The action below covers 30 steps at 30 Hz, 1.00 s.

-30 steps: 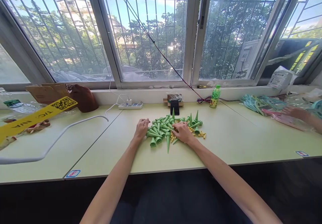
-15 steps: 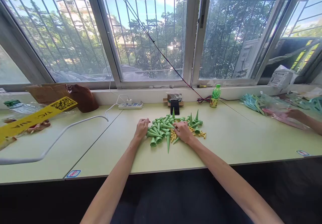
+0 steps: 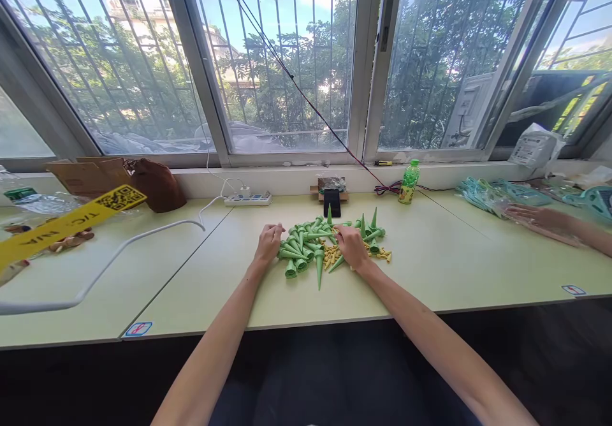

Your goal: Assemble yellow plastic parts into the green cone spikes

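I observe the left hand (image 3: 269, 243) beside the green cones (image 3: 319, 268) and the right hand (image 3: 352, 247) at the yellow pieces (image 3: 331, 255); I cannot tell either grip.

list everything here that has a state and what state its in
left hand: fingers curled, at the heap's left edge
right hand: fingers bent, among the pieces; grip unclear
green cones: heaped, most lying, a few standing point up
yellow pieces: loose, spread among the cones
phone: screen dark
bottle: upright, cap on
power strip: plug in
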Available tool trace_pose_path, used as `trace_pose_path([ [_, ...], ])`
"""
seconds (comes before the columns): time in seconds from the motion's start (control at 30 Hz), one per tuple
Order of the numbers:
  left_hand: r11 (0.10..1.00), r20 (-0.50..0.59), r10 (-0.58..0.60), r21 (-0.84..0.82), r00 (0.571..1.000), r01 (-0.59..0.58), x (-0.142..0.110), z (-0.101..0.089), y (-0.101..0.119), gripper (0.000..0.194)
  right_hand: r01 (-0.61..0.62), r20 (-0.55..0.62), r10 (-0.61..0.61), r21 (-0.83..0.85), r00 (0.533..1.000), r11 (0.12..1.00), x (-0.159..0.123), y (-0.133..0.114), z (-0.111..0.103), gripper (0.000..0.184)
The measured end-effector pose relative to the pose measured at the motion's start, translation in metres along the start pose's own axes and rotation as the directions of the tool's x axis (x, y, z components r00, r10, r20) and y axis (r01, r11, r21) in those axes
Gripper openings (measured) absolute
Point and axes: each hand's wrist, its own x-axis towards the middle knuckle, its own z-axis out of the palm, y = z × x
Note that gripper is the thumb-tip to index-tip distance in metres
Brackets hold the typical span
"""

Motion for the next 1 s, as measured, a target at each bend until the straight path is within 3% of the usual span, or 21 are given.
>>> trace_pose_path([
  [0.3,1.000,-0.050,0.022,-0.005,0.999,-0.022,-0.001,-0.001,0.002,0.051,-0.078,-0.200,0.095,0.092,0.975,0.993,0.001,0.006,-0.003,0.025],
  [0.5,0.978,-0.164,0.207,0.005,0.965,-0.209,-0.004,0.001,0.024,0.038,-0.032,-0.299,0.089,0.190,0.950,0.981,0.001,0.004,0.001,0.027],
  [0.57,0.939,-0.110,0.344,0.029,0.933,-0.343,-0.005,0.003,0.043,0.034,-0.017,-0.314,0.085,0.214,0.946,0.977,0.001,0.002,0.003,0.028],
  [0.67,0.856,0.107,0.513,0.011,0.852,-0.517,-0.009,0.012,0.073,0.032,-0.002,-0.331,0.085,0.243,0.940,0.970,0.002,-0.001,0.003,0.030],
  [0.77,0.821,0.254,0.556,-0.018,0.791,-0.571,-0.014,0.023,0.092,0.032,-0.004,-0.356,0.097,0.252,0.929,0.968,0.003,-0.002,0.001,0.030],
  [0.87,0.826,0.293,0.542,-0.011,0.788,-0.564,-0.018,0.032,0.094,0.032,-0.027,-0.376,0.122,0.249,0.918,0.968,0.004,-0.002,0.000,0.029],
  [1.0,0.879,0.214,0.468,-0.020,0.857,-0.476,-0.025,0.035,0.088,0.032,-0.050,-0.311,0.132,0.258,0.941,0.965,0.004,-0.004,-0.002,0.029],
])
